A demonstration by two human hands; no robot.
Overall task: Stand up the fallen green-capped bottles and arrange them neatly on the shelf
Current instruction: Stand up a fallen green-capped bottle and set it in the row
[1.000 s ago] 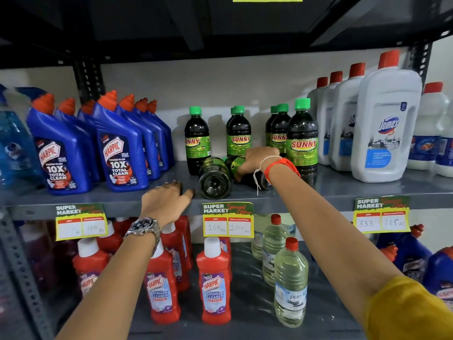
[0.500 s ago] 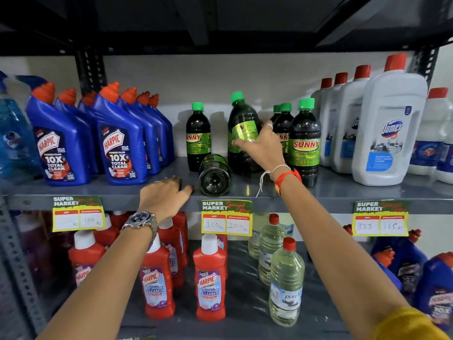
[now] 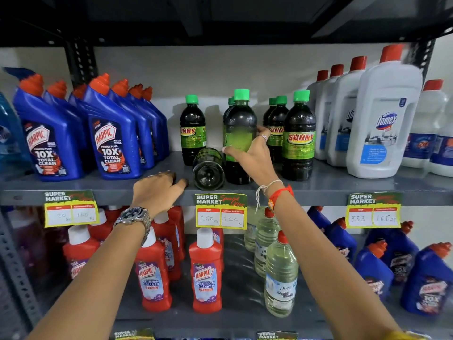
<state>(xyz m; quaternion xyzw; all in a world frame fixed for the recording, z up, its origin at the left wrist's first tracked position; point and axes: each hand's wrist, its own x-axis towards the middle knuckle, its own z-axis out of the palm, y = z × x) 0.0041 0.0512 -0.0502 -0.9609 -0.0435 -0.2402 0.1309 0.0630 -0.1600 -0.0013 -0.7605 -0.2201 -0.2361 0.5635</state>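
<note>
Dark green-capped Sunny bottles stand in the middle of the grey shelf (image 3: 343, 185). My right hand (image 3: 252, 153) grips one of them (image 3: 239, 123) around its label, upright, base on the shelf near the front. Just left of it a fallen bottle (image 3: 208, 169) lies on its side, its round base pointing at me. Another bottle (image 3: 193, 130) stands behind the fallen one. Several more (image 3: 298, 136) stand to the right. My left hand (image 3: 157, 192) rests palm down on the shelf's front edge, left of the fallen bottle, holding nothing.
Blue Harpic bottles (image 3: 110, 143) crowd the shelf's left part, white Domex jugs (image 3: 384, 119) the right. Price tags (image 3: 220, 211) hang on the shelf edge. The lower shelf holds red Harpic bottles (image 3: 207, 271), clear bottles (image 3: 280, 276) and more blue ones.
My right hand picked one fallen bottle off the shelf, tipped it upright and set it down next to the remaining fallen one. My left hand stayed on the shelf edge.
</note>
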